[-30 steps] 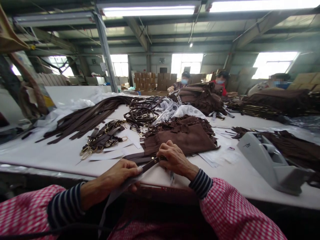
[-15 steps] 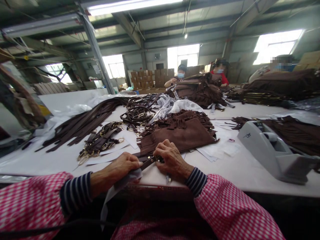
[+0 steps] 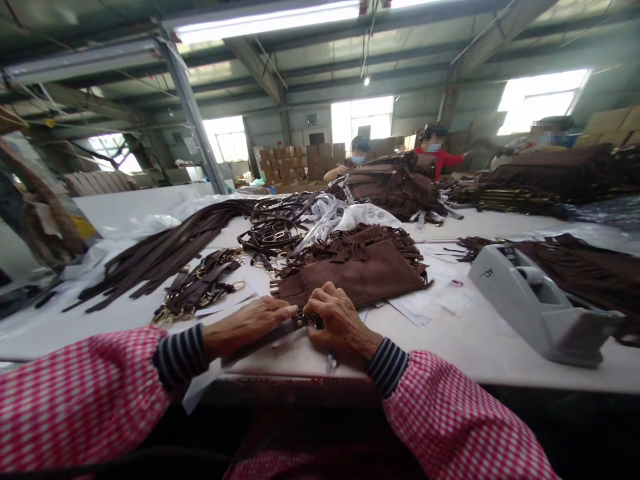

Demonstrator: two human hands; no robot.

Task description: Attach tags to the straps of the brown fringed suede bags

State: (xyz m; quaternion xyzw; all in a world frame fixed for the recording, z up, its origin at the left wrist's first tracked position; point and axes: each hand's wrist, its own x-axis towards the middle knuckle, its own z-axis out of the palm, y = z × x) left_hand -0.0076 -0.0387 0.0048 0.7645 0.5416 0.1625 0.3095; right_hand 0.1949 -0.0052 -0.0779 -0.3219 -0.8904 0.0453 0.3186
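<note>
A dark brown strap (image 3: 260,341) with metal fittings lies between my two hands at the table's front edge. My left hand (image 3: 250,323) is closed over it, with the thumb and fingertips near a rivet on the strap. Beneath that wrist hangs a thin white strip (image 3: 199,392); whether the hand also grips it is unclear. With curled fingers, my right hand (image 3: 339,323) grips the strap's metal-fitted end, which the fingers mostly hide. Just beyond both hands rests a brown fringed bag (image 3: 350,275).
Left of the bag lie short straps with gold buckles (image 3: 197,287) and a fan of long brown straps (image 3: 155,257). A grey tape dispenser (image 3: 535,307) stands at right. Bag piles (image 3: 393,183) lie farther back, with several masked people behind them.
My left hand has slid right along the strap, closer to my right hand. The white strip hangs less far down. A person in red at the back has stretched out an arm.
</note>
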